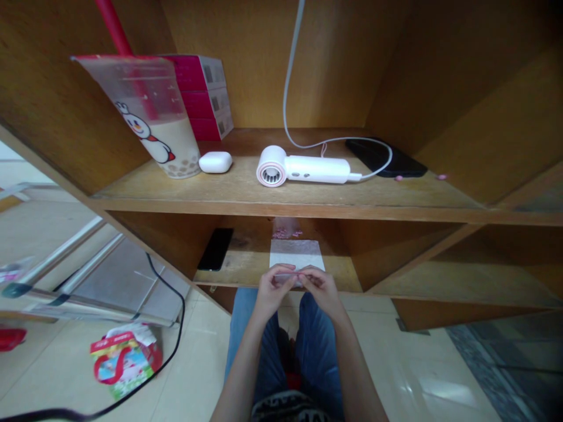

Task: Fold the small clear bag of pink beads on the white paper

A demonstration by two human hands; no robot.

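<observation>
My left hand [273, 288] and my right hand [322, 287] meet in front of the lower shelf, above my knees. The fingertips of both are pinched together around a thin pinkish strip [288, 274]; it is too small to tell its kind. Just beyond the fingers, a white sheet of paper [297, 252] lies on the lower shelf. Behind the sheet is a clear bag [287, 227] with small pink pieces in it. To the left of the paper rests a black phone [216, 249].
On the upper shelf are a milk tea cup [153, 132] with a red straw, stacked red boxes [204, 97], a white earbud case [215, 162], a white hair dryer [308, 168] with its cord, and a black flat object [385, 157]. A black cable [181, 316] hangs at left.
</observation>
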